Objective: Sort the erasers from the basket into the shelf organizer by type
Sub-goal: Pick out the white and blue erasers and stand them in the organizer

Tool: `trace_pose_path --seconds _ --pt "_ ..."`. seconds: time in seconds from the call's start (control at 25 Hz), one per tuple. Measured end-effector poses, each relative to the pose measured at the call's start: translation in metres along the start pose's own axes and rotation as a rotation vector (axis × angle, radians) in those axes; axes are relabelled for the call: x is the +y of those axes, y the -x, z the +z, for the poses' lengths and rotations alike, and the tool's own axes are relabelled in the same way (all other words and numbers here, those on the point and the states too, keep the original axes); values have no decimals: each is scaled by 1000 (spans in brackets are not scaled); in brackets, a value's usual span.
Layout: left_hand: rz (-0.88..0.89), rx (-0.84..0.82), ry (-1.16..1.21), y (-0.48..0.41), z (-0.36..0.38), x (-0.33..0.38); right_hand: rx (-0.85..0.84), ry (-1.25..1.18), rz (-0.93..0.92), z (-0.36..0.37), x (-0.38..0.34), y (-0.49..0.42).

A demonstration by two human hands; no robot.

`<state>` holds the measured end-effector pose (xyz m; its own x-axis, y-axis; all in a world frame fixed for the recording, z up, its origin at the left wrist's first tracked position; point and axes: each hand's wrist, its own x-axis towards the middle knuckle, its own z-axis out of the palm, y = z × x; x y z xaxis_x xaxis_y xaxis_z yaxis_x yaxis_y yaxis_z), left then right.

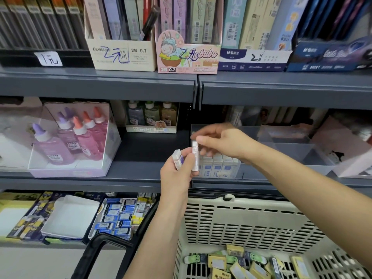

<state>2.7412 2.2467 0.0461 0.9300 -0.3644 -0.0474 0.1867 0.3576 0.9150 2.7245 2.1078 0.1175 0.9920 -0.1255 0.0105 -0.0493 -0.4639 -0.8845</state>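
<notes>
My left hand (178, 170) grips a white eraser with a purple sleeve (178, 159) in front of the middle shelf. My right hand (219, 140) pinches the top of a second, upright white eraser (195, 156) that stands against the left hand's fingers. Just behind them a clear shelf organizer (281, 150) holds a row of white and blue erasers (218, 167) in its left compartment. The cream plastic basket (241, 224) below holds several yellow, green and dark erasers (235, 262).
Glue bottles in a display box (72, 141) stand on the middle shelf at left. Small bottles (152, 115) sit behind. The lower shelf carries boxed blue erasers (118, 218). Pencil lead boxes (187, 37) line the top shelf. The basket's black handle (100, 250) juts out at lower left.
</notes>
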Motion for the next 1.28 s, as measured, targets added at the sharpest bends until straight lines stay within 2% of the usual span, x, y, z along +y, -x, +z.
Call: trace_pose_path --seconds 0.28,0.48,0.6,0.8,1.0,1.08,1.12,1.2,1.28 --pt "57 53 -84 -4 -3 -4 13 -83 155 -13 7 -7" --pt "-75 113 7 -8 -3 -6 262 -8 62 -39 20 -46" --pt "-60 106 -30 -7 0 -7 370 -2 59 -35 32 -72" --pt "93 114 -186 -6 -4 -9 214 243 92 -13 50 -92" --pt "71 149 -199 -6 -3 -9 151 521 104 -8 52 -82" --pt "69 163 -207 -7 -3 -8 191 590 70 -8 42 -70" --pt "70 166 -211 -7 -3 -8 236 566 51 -8 36 -63" --pt "72 168 -202 -6 -2 -8 250 327 35 -5 21 -46" --pt "71 168 -193 -6 -1 -8 106 123 11 1 9 -25"
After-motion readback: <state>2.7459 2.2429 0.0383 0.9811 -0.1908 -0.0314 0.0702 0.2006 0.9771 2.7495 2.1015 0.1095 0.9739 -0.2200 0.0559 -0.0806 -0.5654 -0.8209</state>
